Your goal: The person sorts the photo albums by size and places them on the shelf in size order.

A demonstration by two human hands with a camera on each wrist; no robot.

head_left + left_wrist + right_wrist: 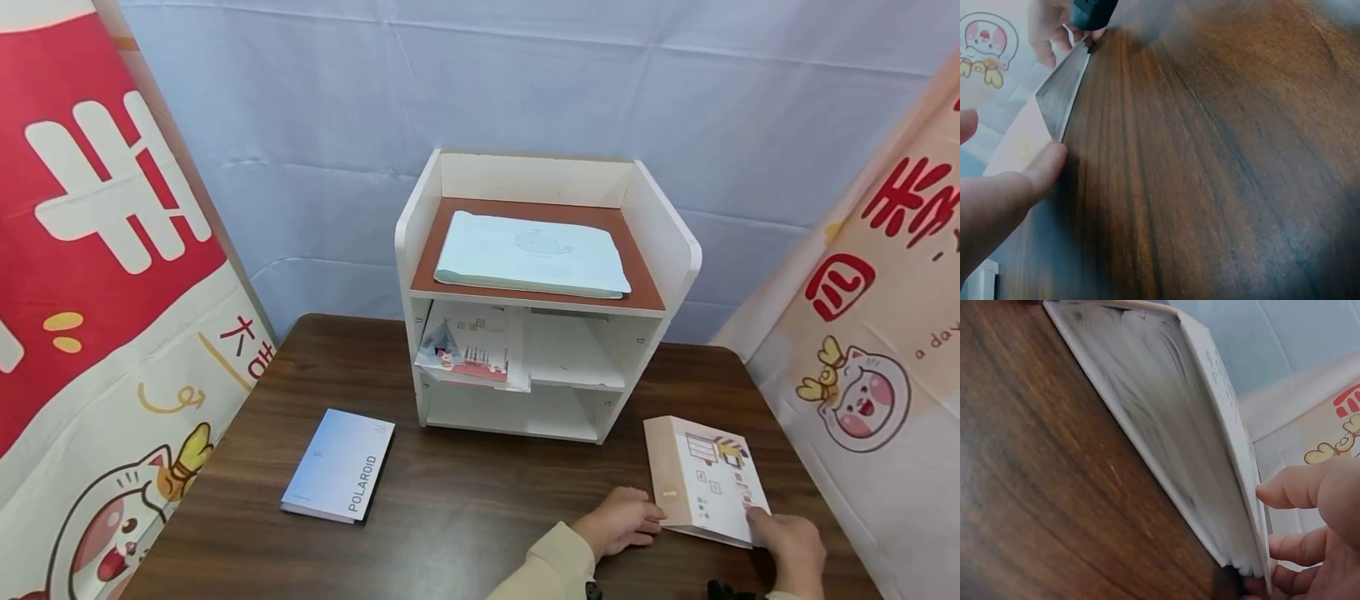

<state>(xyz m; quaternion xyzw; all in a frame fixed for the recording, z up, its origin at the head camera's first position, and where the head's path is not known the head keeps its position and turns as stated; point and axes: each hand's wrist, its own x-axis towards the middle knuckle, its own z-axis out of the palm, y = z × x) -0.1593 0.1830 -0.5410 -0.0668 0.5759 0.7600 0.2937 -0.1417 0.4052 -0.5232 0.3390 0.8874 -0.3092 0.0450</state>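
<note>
Dark tabletop [480,508]: hands [621,518] [793,543] flank a book [716,492], right pinching, left seemingly relaxed.

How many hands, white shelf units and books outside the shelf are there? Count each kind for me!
Hands: 2 (left hand, right hand)
White shelf unit: 1
Books outside it: 2 (blue book, white book)
Total: 5

Faintly glossy wood-grain table [465,517]; smooth-covered album [723,487], its pages [1154,419] perhaps plastic; creased matt cloth backdrop [300,108].
</note>
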